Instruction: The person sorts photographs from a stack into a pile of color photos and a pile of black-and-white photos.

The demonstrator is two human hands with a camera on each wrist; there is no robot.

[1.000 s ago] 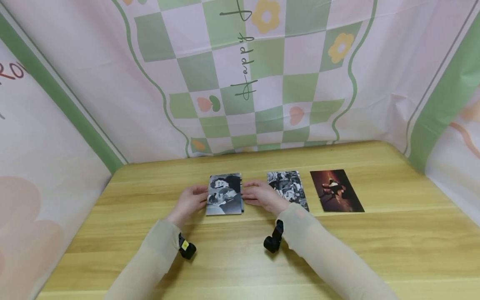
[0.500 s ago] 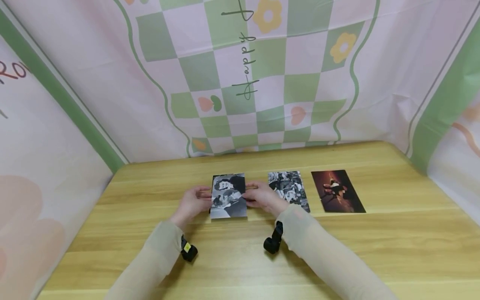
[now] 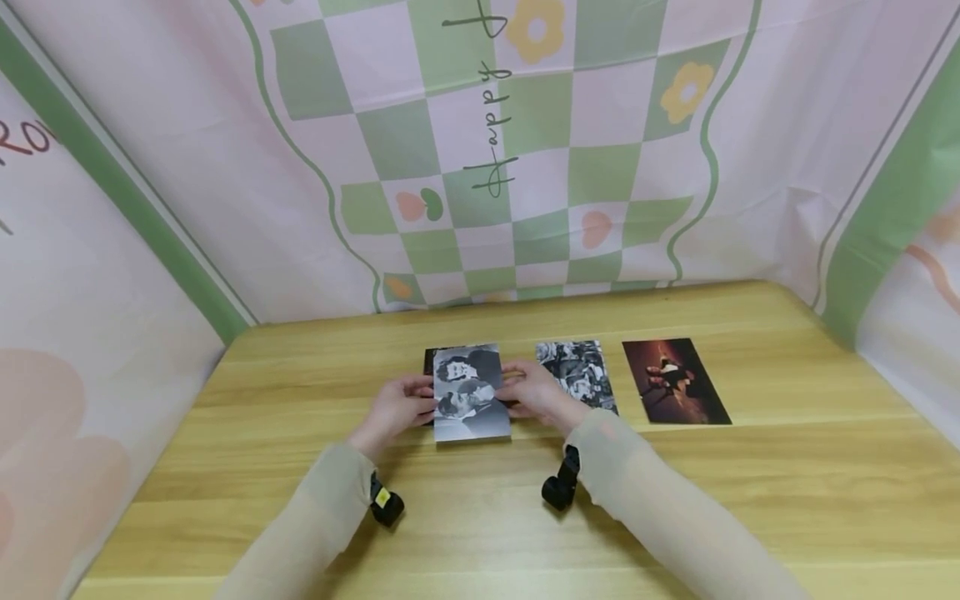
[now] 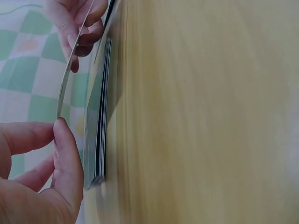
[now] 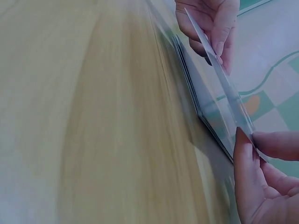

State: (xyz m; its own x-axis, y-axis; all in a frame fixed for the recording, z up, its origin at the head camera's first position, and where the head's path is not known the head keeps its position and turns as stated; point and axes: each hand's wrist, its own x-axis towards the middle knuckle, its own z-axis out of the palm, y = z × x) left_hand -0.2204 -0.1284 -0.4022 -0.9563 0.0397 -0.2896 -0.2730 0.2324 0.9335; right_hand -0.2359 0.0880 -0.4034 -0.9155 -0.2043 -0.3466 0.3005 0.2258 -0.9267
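A black-and-white photo of two people [image 3: 471,398] is held by its two side edges. My left hand [image 3: 396,408] pinches the left edge between thumb and fingers, and my right hand [image 3: 538,393] pinches the opposite one. In the left wrist view the photo, seen edge-on [image 4: 67,81], is raised above a stack of photos [image 4: 102,135] on the table. That same stack [image 5: 189,81] shows under the lifted photo in the right wrist view too. From the head view most of the stack is hidden; only a dark strip peeks out at the left.
Right of the hands lies another black-and-white photo [image 3: 576,371], partly covered by the right hand. Farther right is a dark reddish photo [image 3: 675,382]. The wooden table [image 3: 465,533] ends at a checkered cloth backdrop [image 3: 540,183], with cloth at both sides.
The two-person photo has come up off the stack and shifted right and slightly toward me, both hands moving with it. Part of the stack now shows at its left. The other photos stay put.
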